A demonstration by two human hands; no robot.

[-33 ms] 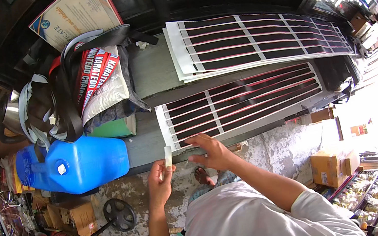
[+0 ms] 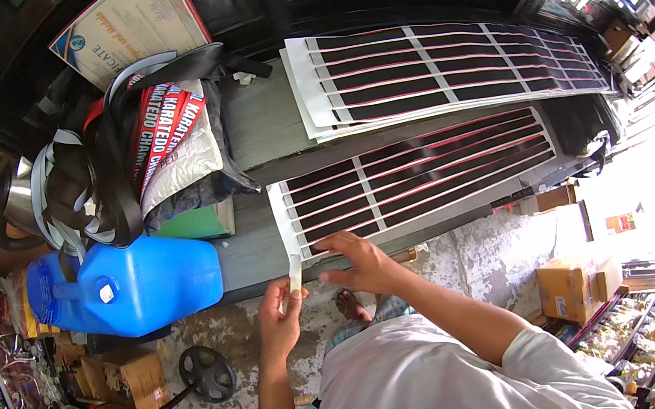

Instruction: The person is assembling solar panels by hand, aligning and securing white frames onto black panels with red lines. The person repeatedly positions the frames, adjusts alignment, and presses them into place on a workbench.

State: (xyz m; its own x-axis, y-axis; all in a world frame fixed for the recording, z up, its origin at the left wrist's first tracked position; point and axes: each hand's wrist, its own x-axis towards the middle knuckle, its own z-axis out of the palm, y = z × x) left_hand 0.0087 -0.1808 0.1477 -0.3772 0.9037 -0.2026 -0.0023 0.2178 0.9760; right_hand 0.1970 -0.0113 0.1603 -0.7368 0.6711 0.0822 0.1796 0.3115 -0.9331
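Observation:
My left hand (image 2: 279,318) is closed around the lower end of a small pale translucent strip (image 2: 295,271), held nearly upright between thumb and fingers. The strip's top overlaps the near left corner of a printed sheet (image 2: 284,212) in this view; whether they touch, I cannot tell. That sheet lies on a grey bench and carries long black bands split by white and red lines. At its front edge is my right hand (image 2: 365,266), thumb and index finger apart, with nothing visible between them. The index fingertip appears to rest on the sheet's corner.
Behind lies a stack of similar banded sheets (image 2: 308,91). To the left are a blue jug (image 2: 149,278), a green folder (image 2: 191,225), a bag with black and white straps (image 2: 184,176) and a framed certificate (image 2: 121,31). A cardboard box (image 2: 569,290) stands right.
My right hand has shifted slightly left, toward the strip. The strip in my left hand has moved a little to the right. The sheets lie as before.

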